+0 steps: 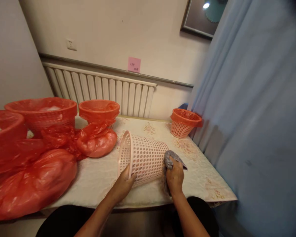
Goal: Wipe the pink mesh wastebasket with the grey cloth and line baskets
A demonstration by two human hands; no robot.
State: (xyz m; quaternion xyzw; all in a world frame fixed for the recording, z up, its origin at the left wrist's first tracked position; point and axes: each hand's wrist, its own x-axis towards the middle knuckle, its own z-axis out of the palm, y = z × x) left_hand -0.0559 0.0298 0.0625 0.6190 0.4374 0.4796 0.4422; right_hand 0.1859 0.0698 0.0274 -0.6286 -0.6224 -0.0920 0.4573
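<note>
A pale pink plastic wastebasket (148,158) with a lattice of holes lies tipped on its side, its mouth facing left. My left hand (125,179) is closed on its rim at the lower left, thumb outside and the other fingers partly hidden. At the opposite end, my right hand (175,176) is closed around a grey cloth (172,157) and presses it against the basket near its base. Part of the cloth hangs below that hand.
Red-lined wastebaskets (98,110) and full red plastic bags (37,181) crowd the left. A smaller red-lined basket (182,126) stands at the back right, by a blue curtain (249,98). Beneath everything is a flowered tablecloth (197,171); behind it, a radiator (108,89).
</note>
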